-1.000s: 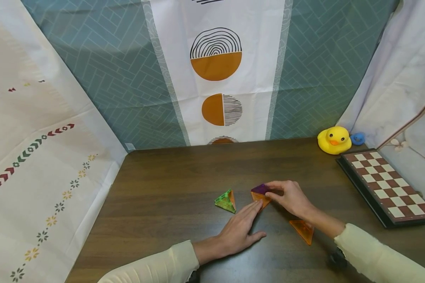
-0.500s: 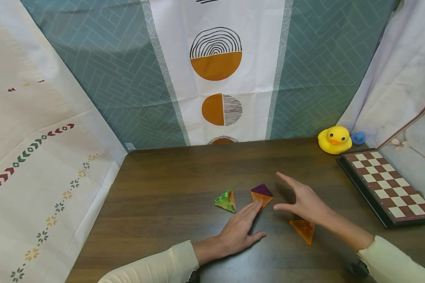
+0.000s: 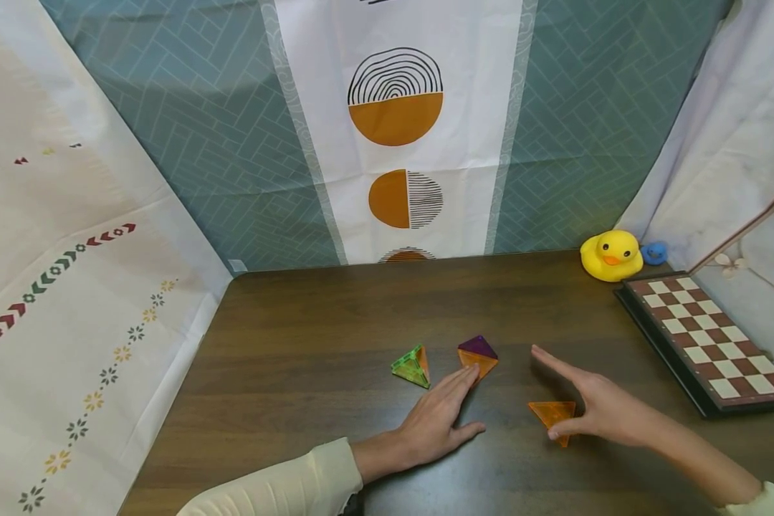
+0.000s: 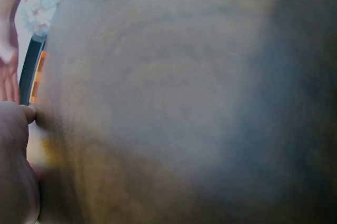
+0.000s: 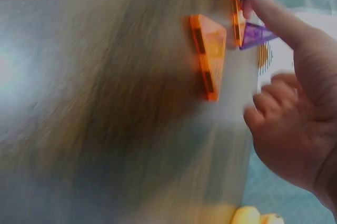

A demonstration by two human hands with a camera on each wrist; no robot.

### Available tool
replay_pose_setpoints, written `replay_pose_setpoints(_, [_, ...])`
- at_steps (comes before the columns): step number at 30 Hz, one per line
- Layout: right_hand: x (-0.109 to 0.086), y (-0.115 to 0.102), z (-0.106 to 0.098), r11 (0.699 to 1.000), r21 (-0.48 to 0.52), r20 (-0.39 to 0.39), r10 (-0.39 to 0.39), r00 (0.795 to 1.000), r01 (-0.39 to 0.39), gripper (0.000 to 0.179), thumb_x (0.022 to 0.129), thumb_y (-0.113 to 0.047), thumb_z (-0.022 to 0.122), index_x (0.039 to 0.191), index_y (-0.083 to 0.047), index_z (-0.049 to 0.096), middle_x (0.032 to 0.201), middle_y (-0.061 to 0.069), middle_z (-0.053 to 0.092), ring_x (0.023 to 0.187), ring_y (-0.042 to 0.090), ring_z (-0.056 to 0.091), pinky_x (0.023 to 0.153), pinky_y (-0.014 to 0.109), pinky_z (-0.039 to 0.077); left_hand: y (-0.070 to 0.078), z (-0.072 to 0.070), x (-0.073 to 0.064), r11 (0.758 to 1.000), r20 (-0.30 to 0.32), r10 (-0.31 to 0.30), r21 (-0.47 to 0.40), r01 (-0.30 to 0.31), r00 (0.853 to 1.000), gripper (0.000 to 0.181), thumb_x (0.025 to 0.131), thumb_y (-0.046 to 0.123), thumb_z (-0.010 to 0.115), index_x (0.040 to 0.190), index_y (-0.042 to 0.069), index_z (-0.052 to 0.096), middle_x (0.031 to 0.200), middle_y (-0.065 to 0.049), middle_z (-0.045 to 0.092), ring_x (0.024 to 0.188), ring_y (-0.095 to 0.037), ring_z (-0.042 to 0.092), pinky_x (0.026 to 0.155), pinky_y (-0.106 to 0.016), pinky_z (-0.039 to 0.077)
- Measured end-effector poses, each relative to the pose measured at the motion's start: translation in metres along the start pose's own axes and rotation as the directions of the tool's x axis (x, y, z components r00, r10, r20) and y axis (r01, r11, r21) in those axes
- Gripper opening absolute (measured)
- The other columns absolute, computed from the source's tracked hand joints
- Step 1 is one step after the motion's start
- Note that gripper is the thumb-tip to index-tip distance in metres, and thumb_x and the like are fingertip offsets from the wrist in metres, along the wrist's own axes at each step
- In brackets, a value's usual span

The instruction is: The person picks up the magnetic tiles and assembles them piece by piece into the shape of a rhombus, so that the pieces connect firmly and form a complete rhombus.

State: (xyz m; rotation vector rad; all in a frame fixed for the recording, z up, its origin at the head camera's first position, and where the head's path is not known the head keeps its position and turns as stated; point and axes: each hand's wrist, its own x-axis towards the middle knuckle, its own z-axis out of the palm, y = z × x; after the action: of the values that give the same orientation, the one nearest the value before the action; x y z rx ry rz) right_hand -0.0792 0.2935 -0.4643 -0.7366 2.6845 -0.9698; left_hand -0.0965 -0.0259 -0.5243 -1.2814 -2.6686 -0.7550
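Note:
My left hand (image 3: 428,416) lies with straight fingers, their tips touching an orange triangular magnetic tile (image 3: 472,360). A purple triangular magnetic tile (image 3: 479,345) adjoins that tile along its far edge. My right hand (image 3: 603,408), thumb and fingers spread, hovers by a second orange triangular magnetic tile (image 3: 547,410) and holds nothing; from the head its thumb covers part of this tile. Seen from the right wrist, the second orange tile (image 5: 213,56) is apart from my right hand (image 5: 300,124). To the left stands a small green and orange tile shape (image 3: 413,368).
A chessboard (image 3: 709,337) sits at the table's right side. Behind it are a yellow rubber duck (image 3: 611,256) and a small blue one (image 3: 654,253). Patterned cloths hang at the back and both sides of the wooden table (image 3: 309,315).
My right hand has let go of the purple tile and moved right and nearer, over to the second orange tile. My left hand has stayed in place.

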Motion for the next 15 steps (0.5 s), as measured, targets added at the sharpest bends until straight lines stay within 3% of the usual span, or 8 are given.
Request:
replay_pose_setpoints(4, [-0.011, 0.009, 0.001, 0.999, 0.0, 0.09, -0.044, 0.995, 0.044, 0.116, 0.081, -0.059, 0.086, 0.171, -0.016, 0.026, 0.166, 0.023, 0.038, 0.14, 0.045, 0.051, 0.104, 0.054, 0.054, 0.0, 0.0, 0.0, 1.0, 0.0, -0.002, 0.004, 0.002, 1.0, 0.09, 0.1, 0.041, 0.077, 0.165, -0.001, 0.031, 0.166, -0.016, 0.041, 0.154, -0.026, 0.039, 0.123, -0.036, 0.033])
replay_pose_setpoints(8, [-0.018, 0.02, 0.007, 0.992, -0.056, 0.041, -0.115, 0.993, 0.117, 0.108, 0.081, -0.061, 0.083, 0.167, -0.014, 0.037, 0.161, 0.018, 0.048, 0.138, 0.02, 0.055, 0.1, 0.03, 0.055, 0.0, 0.0, -0.001, 1.0, 0.0, -0.002, 0.009, 0.002, 1.0, 0.09, 0.1, 0.042, 0.076, 0.165, -0.001, 0.031, 0.166, -0.016, 0.041, 0.154, -0.025, 0.039, 0.124, -0.037, 0.033])
replay_pose_setpoints(11, [-0.021, 0.027, 0.011, 0.987, -0.065, 0.002, -0.149, 0.989, 0.149, 0.102, 0.082, -0.06, 0.084, 0.164, -0.014, 0.043, 0.157, 0.016, 0.054, 0.136, 0.009, 0.054, 0.099, 0.026, 0.055, 0.0, 0.0, -0.001, 1.0, 0.002, -0.003, 0.006, 0.003, 1.0, 0.09, 0.1, 0.042, 0.076, 0.165, -0.001, 0.031, 0.167, -0.016, 0.04, 0.154, -0.025, 0.039, 0.124, -0.037, 0.033])
replay_pose_setpoints(15, [-0.025, 0.032, 0.016, 0.983, -0.046, -0.033, -0.179, 0.983, 0.177, 0.095, 0.082, -0.055, 0.085, 0.16, -0.014, 0.05, 0.153, 0.015, 0.058, 0.134, 0.004, 0.053, 0.099, 0.019, 0.052, 0.0, 0.0, -0.001, 1.0, 0.005, -0.005, -0.001, 0.005, 1.0, 0.089, 0.101, 0.041, 0.076, 0.165, -0.001, 0.03, 0.167, -0.016, 0.04, 0.154, -0.025, 0.038, 0.124, -0.037, 0.033])
